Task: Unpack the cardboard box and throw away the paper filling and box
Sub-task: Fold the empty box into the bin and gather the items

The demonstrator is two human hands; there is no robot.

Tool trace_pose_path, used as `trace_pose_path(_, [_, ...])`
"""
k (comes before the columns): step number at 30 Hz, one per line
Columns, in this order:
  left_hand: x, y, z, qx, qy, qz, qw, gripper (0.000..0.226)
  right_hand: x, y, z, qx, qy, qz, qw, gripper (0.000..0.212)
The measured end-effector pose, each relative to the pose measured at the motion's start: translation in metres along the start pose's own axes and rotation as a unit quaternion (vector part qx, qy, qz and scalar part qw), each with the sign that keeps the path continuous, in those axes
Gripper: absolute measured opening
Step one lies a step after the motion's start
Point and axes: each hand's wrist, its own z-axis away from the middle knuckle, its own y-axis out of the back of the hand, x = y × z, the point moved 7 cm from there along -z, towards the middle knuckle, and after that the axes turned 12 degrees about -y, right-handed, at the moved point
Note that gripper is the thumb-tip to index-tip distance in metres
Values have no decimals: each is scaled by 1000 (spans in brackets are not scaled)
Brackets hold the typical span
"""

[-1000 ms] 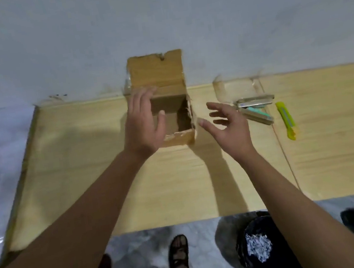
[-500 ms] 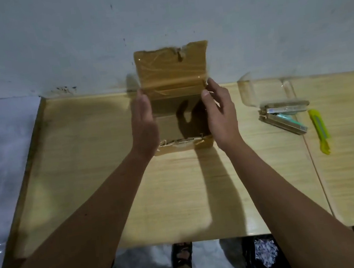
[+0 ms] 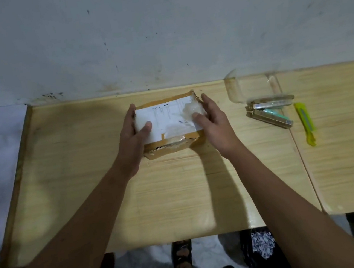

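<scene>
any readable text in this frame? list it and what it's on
None is readable.
White shipping label on top of the cardboard box: printed lines and small dark headings, too small and blurred to read.
Yellow utility knife: no visible text.
Metal-cased items beside it: no legible marking.

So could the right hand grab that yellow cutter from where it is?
Probably yes. The yellow cutter lies in the open on the table, on the right hand's own side. Only the flat packs lie between, easy to pass. But that hand would first have to let go of the cardboard box.
</scene>
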Motion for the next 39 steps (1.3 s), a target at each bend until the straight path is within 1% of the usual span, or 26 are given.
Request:
trace_pose_path(3, [4, -13, 3, -19, -20, -63, 998, 67, 3, 3, 8, 19, 12, 33, 999, 56])
trace_pose_path(7, [16, -44, 12, -22, -61, -124, 990, 73, 5, 28, 29, 84, 32, 21, 996, 53])
trace_pose_path(11, [33, -94, 32, -57, -121, -136, 982, 70, 12, 78, 62, 156, 32, -4, 987, 57])
trace_pose_path(14, [41, -137, 50, -79, -120, -124, 982, 67, 17, 120, 99, 210, 37, -26, 977, 55])
trace_pose_path(18, [47, -227, 100, -159, -101, -97, 977, 65, 43, 199, 178, 310, 29, -51, 949, 51])
trace_pose_path(23, [47, -337, 189, -277, -79, -81, 954, 63, 99, 277, 294, 432, -23, -105, 895, 49])
trace_pose_path(26, [28, -386, 245, -368, -59, -93, 923, 66, 140, 309, 352, 482, -55, -120, 866, 49])
trace_pose_path(29, [-11, -412, 292, -430, -19, -125, 894, 68, 190, 324, 395, 525, -95, -132, 835, 48])
trace_pose_path(32, [-50, -419, 326, -469, 17, -163, 868, 70, 236, 323, 422, 542, -139, -135, 818, 50])
trace_pose_path(34, [-71, -416, 341, -486, 40, -181, 854, 75, 263, 316, 432, 543, -164, -157, 808, 57])
trace_pose_path(36, [-93, -411, 350, -496, 61, -184, 846, 84, 286, 309, 439, 540, -185, -173, 803, 65])
trace_pose_path(39, [-139, -403, 356, -510, 88, -195, 833, 98, 310, 302, 444, 531, -211, -175, 802, 62])
